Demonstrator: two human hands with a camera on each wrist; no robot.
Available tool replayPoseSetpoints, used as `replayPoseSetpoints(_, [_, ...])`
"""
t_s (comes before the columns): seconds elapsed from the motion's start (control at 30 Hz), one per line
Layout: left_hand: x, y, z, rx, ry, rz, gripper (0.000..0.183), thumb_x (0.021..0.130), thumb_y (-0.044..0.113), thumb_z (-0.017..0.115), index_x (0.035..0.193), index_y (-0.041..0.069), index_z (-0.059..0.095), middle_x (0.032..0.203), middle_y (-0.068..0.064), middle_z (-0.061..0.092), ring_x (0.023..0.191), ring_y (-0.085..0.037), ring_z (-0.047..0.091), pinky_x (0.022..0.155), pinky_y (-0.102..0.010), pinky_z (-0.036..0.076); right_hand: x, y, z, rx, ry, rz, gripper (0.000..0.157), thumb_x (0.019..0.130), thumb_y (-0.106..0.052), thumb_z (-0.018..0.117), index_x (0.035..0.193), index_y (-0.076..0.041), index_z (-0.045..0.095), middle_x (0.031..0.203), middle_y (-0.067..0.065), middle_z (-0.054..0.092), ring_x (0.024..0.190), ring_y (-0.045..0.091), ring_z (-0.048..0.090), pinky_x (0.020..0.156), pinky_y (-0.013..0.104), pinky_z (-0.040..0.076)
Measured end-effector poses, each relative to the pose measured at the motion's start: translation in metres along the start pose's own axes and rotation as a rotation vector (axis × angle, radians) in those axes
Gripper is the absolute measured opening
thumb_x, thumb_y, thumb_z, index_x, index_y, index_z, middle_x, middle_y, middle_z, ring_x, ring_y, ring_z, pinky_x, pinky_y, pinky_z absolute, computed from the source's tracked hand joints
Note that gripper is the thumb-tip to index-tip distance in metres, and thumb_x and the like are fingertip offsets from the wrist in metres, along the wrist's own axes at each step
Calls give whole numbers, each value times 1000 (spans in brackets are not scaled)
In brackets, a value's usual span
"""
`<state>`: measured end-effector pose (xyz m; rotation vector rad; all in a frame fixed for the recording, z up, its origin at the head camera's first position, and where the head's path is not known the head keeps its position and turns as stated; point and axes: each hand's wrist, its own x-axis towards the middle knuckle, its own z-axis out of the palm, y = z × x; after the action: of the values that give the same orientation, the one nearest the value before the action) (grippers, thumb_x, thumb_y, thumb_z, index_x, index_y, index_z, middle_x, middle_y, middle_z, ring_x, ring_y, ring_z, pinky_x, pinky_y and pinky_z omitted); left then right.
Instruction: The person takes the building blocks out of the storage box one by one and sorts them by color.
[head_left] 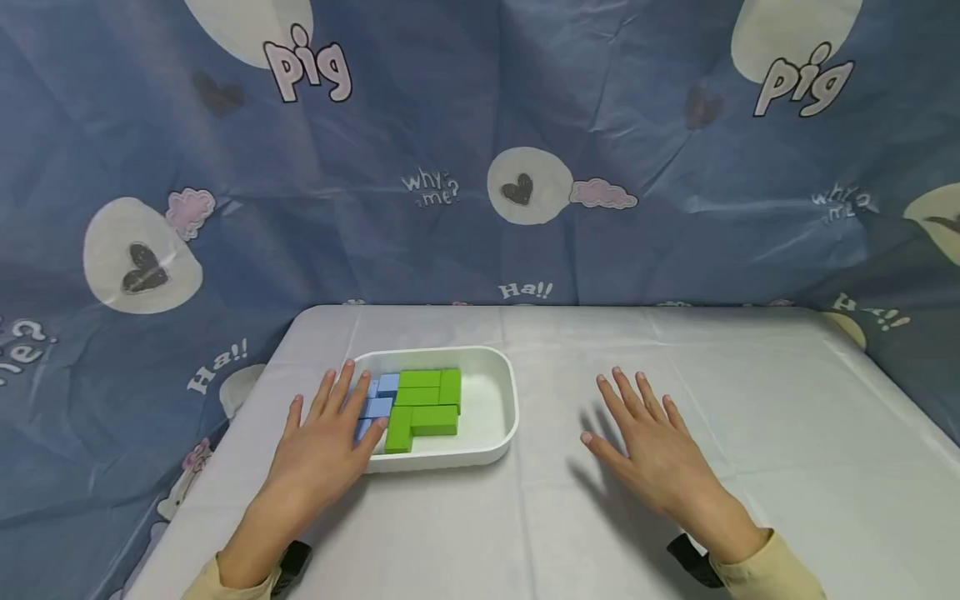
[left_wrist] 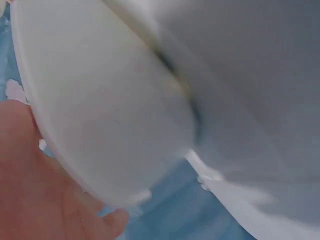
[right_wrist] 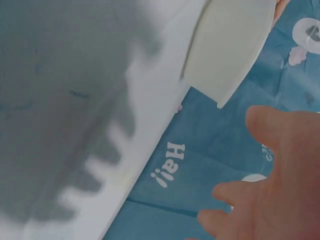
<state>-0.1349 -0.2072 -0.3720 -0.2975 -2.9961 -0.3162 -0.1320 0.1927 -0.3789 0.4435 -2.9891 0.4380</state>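
Note:
A white tray (head_left: 486, 408) with rounded corners sits on the left half of the table. Inside it, green blocks (head_left: 435, 420) lie packed together, and blue blocks (head_left: 378, 407) are beside them on the left. My left hand (head_left: 318, 454) is spread over the tray's left end, fingers straight, partly hiding the blue blocks. Whether it touches the tray I cannot tell. To the right of the tray, my right hand (head_left: 652, 458) hovers above the table with spread fingers and nothing in it. Both wrist views show the tray's outer wall (left_wrist: 100, 100).
A white cloth covers the table (head_left: 810, 400). Behind it and along the left hangs a blue printed curtain (head_left: 450, 100). Dark straps (head_left: 693, 560) circle both wrists below beige sleeves.

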Motion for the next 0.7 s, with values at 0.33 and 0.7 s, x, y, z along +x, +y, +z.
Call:
replayPoseSetpoints(0.33, [-3, -19, 2, -44, -43, -45, 75, 103, 52, 35, 157, 3, 18, 162, -20, 10, 148, -40, 7, 109, -69, 4, 9, 0, 6, -12, 74, -106, 75, 99, -58, 43, 158, -16, 23, 164, 7, 14, 149, 31, 9, 114, 59, 14])
replayPoseSetpoints(0.7, [-2, -19, 3, -61, -57, -51, 73, 104, 49, 33, 156, 0, 18, 162, -22, 9, 148, -39, 5, 110, -68, 5, 27, 3, 10, -12, 205, -363, 68, 96, -30, 65, 153, -8, 35, 158, 12, 30, 146, 33, 23, 116, 52, 15])
